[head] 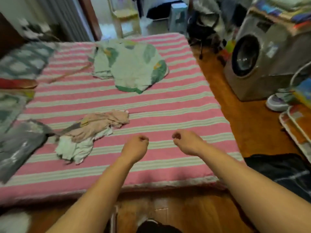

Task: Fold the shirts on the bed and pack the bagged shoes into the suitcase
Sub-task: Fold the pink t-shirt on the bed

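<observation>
Hovering over the striped bed [168, 105] near a washing machine [262, 52], both hands [136, 147] curl empty.

The whole view is smeared by motion blur, worst at the left edge, where a grey plastic bag [20, 147] and patterned bedding [23, 63] are cut off and their contents cannot be told. The fingers of both hands [134, 147] [186, 142] curl under, hidden from above. A dark suitcase [284, 170] at the near right runs out of frame.
</observation>
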Demonstrator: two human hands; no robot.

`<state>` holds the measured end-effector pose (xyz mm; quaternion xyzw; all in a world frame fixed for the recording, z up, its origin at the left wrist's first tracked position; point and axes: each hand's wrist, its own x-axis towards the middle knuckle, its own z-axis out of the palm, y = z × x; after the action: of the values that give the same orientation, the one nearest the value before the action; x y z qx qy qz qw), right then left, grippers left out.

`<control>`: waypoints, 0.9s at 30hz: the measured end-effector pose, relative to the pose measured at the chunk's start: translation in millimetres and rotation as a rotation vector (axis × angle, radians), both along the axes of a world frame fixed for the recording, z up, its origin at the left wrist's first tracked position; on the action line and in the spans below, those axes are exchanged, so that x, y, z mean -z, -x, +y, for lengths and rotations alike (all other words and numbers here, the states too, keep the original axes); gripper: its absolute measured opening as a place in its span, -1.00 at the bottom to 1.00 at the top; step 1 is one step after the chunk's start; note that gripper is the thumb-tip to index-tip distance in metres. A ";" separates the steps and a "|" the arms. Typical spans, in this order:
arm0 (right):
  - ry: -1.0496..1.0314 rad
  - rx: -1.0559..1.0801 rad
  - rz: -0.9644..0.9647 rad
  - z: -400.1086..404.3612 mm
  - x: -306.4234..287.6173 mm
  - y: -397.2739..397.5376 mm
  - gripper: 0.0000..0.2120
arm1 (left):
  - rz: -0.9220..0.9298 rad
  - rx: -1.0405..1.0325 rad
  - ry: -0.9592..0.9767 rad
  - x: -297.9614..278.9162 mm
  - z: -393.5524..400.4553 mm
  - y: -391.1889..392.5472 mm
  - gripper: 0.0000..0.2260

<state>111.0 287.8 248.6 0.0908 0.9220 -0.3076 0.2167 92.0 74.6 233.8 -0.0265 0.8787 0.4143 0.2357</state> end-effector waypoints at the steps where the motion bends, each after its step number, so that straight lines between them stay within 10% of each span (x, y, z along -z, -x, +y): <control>1: 0.000 -0.019 -0.014 -22.3 -3.6 15.3 -0.72 | -0.015 -0.010 0.012 -3.8 -26.3 8.1 -0.84; 16: 0.020 -0.476 -0.120 -235.7 2.9 176.6 -0.77 | -0.103 -0.616 0.112 33.6 -262.0 20.5 -0.81; 27: 0.177 -0.022 -0.261 -311.8 88.7 218.0 -0.86 | -0.323 -0.524 0.067 189.5 -354.5 207.8 -0.59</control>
<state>-107.0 -24.0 159.9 0.1003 0.8562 -0.3711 0.3451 -115.8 -279.9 44.2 -0.3257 0.8062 0.4222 0.2565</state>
